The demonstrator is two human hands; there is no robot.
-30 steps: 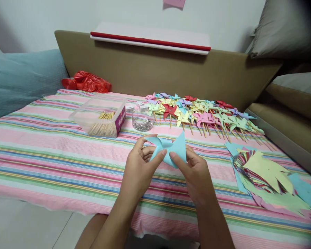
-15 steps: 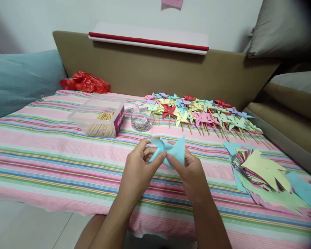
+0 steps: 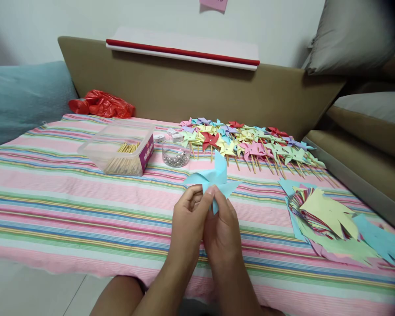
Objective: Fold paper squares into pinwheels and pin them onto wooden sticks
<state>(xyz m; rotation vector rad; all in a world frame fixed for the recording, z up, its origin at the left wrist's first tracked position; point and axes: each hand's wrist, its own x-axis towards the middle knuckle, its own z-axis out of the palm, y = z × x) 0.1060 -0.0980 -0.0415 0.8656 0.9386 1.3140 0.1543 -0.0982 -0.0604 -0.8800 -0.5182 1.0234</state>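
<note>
Between my two hands is a light blue paper pinwheel [image 3: 213, 175], its blades folded in and spread to several sides. My left hand [image 3: 190, 210] pinches it from the left, thumb on the folded middle. From the right, my right hand [image 3: 222, 219] presses its thumb beside the left one. The lower part of the pinwheel is partly hidden by my fingers. Beyond my hands stands a round clear container [image 3: 176, 153] of small metal pieces. A clear plastic box [image 3: 116, 136] with wooden sticks is to its left.
Finished pinwheels on sticks [image 3: 246, 140] lie in rows at the back right. A stack of cut paper sheets [image 3: 332, 215] rests on the right of the striped cloth [image 3: 95, 210]. A red plastic bag [image 3: 105, 104] and a blue cushion [image 3: 23, 101] are at the back left.
The blue paper has gone from partly folded to a pinwheel shape with its blades turned in. My hands have drawn closer together, thumbs meeting at its middle.
</note>
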